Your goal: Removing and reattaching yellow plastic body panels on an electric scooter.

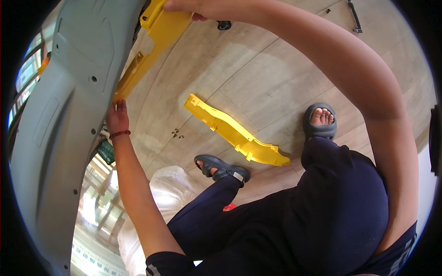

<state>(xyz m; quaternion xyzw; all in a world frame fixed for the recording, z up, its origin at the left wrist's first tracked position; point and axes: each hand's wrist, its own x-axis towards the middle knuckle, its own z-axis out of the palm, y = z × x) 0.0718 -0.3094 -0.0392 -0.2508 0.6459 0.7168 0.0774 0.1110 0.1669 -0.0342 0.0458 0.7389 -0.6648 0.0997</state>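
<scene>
A long yellow plastic trim panel [159,34] with cut-outs along it stands against the edge of a large grey moulded panel [87,55] that has several small holes. My right hand [186,6] reaches over from the right and is closed on the yellow panel's upper part; the top of the frame cuts off some of it. At the lower end of the same panel, my left hand [118,118], with a red beaded bracelet, has its fingertips on the yellow edge. The palm side is partly hidden by the grey panel. A second yellow trim piece [239,133], curved and tabbed, lies on the floor.
Several small dark screws [177,133] lie on the wood-look floor [271,78]. A black tool with a long handle [354,16] and a small black object [224,25] are farther off. White plastic sheeting [170,184] and a green item [106,152] are at left. My sandalled feet flank the loose yellow piece.
</scene>
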